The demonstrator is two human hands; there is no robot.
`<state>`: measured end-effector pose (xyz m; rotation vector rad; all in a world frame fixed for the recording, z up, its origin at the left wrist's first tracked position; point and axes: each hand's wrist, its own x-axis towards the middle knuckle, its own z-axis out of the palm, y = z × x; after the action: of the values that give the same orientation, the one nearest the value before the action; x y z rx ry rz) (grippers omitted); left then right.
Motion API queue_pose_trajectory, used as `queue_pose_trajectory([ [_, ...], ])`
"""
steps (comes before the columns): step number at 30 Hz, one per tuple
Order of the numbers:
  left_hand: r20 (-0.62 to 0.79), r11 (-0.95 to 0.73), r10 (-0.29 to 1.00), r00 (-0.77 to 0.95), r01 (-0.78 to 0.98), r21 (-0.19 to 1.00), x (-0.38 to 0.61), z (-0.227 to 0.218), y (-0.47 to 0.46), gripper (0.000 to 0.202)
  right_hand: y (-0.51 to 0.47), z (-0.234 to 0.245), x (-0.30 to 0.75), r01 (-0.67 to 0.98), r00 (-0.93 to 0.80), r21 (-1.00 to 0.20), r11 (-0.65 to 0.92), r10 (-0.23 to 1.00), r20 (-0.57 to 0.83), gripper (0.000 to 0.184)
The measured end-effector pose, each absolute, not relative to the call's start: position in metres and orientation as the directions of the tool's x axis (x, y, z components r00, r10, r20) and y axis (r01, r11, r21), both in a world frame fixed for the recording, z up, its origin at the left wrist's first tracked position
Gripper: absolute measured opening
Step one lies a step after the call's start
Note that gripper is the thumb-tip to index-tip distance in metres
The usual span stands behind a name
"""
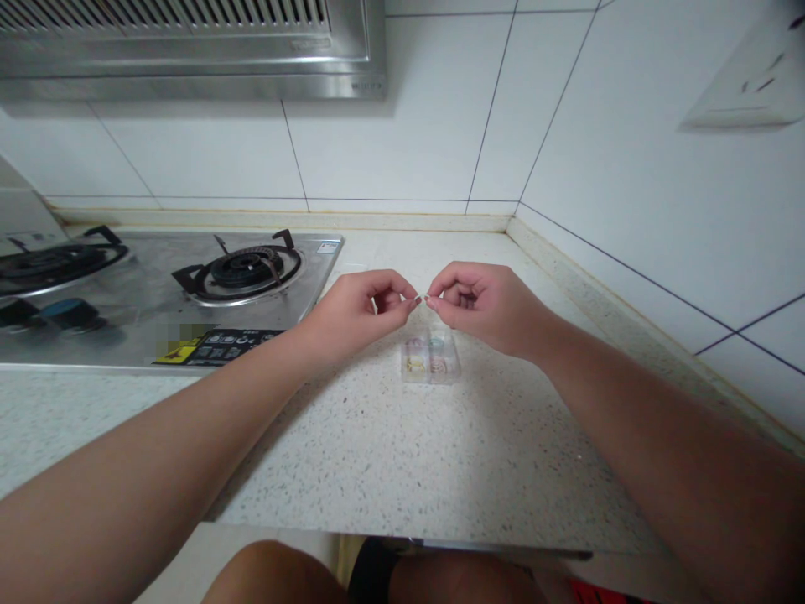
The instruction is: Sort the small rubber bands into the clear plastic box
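Open speckled counter (390, 470) in the lower centre, between the two forearms, is clear for a pass. Centre frame: small clear box (431, 356) on the counter, with the left hand (358, 310) and right hand (484, 306) pinched tip to tip just above it, blocking a straight drop. Left: gas stove (157, 294) with raised burner grates. Upper left: range hood (189, 50) caps the headroom. Back wall (390, 151) and right wall (660, 210) close the corner. There is a free strip of counter behind the hands, up to the back wall.
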<state>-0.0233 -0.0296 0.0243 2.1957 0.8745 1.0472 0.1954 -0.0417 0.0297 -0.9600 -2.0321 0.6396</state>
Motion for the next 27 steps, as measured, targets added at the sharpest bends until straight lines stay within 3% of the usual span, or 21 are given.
queue_pose_trajectory([
  [27,0.453,-0.630,0.753,0.477,0.324,0.706,-0.0233,0.0251,-0.0301,0.013,-0.0425,0.0311,0.1949,0.398,-0.396,-0.712,0.579,0.808,0.436,0.015],
])
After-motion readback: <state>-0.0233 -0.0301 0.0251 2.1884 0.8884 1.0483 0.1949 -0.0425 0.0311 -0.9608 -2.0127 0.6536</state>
